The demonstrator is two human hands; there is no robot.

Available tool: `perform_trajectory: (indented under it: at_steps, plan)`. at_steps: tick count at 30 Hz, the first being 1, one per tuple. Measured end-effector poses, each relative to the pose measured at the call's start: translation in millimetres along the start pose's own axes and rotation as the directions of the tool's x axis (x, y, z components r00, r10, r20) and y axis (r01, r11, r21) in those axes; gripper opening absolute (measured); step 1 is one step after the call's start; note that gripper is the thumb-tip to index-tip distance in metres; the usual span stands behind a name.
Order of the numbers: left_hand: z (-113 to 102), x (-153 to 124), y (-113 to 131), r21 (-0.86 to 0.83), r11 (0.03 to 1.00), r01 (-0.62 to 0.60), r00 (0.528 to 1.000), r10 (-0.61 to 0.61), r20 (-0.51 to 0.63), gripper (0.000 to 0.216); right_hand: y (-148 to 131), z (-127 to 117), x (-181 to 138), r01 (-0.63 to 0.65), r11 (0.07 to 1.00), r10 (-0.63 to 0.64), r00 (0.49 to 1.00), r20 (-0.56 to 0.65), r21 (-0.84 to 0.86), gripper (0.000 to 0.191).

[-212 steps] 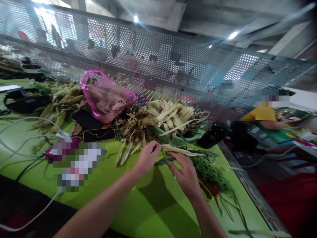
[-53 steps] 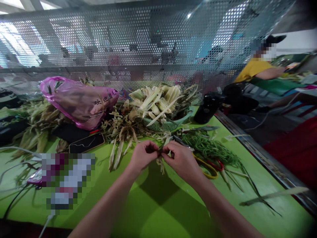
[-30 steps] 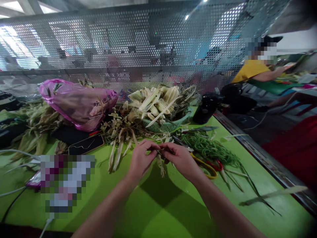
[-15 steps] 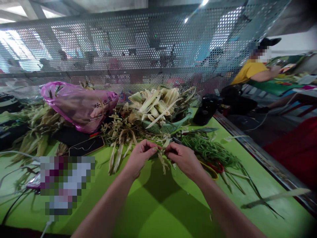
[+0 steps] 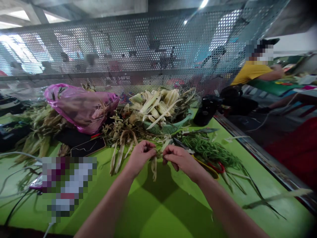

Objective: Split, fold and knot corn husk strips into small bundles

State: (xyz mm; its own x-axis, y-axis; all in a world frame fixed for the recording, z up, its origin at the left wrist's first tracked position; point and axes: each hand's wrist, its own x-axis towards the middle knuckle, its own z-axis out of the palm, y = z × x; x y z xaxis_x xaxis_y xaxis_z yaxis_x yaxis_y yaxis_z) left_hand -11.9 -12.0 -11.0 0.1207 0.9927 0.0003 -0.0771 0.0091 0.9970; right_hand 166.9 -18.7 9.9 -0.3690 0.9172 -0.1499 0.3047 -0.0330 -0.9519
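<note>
Above the green table my left hand (image 5: 141, 159) pinches a narrow strip of dry corn husk (image 5: 154, 170) between thumb and forefinger, its tail hanging down below the fingertips. Close by on the right, my right hand (image 5: 181, 159) has its fingers curled together at the upper end of the strip. Whether a bit of husk sits between those fingertips is too small to make out. Behind the hands lies a pale piece of husk (image 5: 167, 141). Scissors with red and yellow handles (image 5: 217, 168) rest beyond my right wrist, partly under green twisted strands (image 5: 210, 148).
A green basket (image 5: 168, 128) heaped with corn husks (image 5: 155, 105) stands at the back, beside a black camera (image 5: 207, 109). To the left are a pink plastic bag (image 5: 81, 105), a phone (image 5: 88, 146) and cables. A perforated metal screen (image 5: 138, 49) rises behind; a person in yellow (image 5: 255, 71) sits right.
The hanging strip has shifted left, toward my left hand. My right hand has turned slightly, with its fingers more curled. The view has moved a little.
</note>
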Motion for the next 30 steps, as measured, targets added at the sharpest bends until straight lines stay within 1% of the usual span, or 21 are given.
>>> perform_trajectory:
  at_steps: [1,3,8,11,16,19,26,30]
  plan:
    - [0,0,-1,0.008,1.000,-0.016,1.000,0.016,0.005,0.024,-2,0,-1,-0.029,0.999,0.028,0.999,0.033,0.027,0.008]
    - [1,-1,-1,0.022,0.999,-0.036,0.999,0.035,0.022,0.025,-5,0,-2,-0.055,0.997,0.051,0.997,0.062,0.061,0.009]
    - [3,-4,2,0.047,0.999,0.022,0.988,-0.029,0.150,0.021,-4,-4,-1,-0.053,0.983,0.046,0.998,0.041,0.176,0.010]
    - [3,-5,2,0.083,0.996,0.006,0.982,-0.022,0.189,0.016,-2,-6,0,-0.047,0.970,0.040,0.999,0.036,0.237,0.011]
    - [4,-5,1,0.190,0.981,-0.025,0.985,-0.008,0.173,0.009,-1,-5,0,-0.042,0.965,0.034,0.999,0.033,0.259,0.013]
    - [6,-5,1,0.216,0.976,-0.017,0.987,-0.018,0.158,0.008,-1,-3,0,-0.049,0.962,0.046,0.999,0.017,0.270,0.014]
    - [11,-7,1,0.182,0.983,-0.017,0.986,-0.014,0.169,0.015,-2,-2,0,-0.039,0.958,0.044,0.999,-0.010,0.285,0.014]
    - [13,-8,2,0.180,0.983,-0.018,0.992,-0.005,0.123,0.016,-3,-1,0,-0.036,0.965,0.046,0.998,-0.032,0.258,0.016]
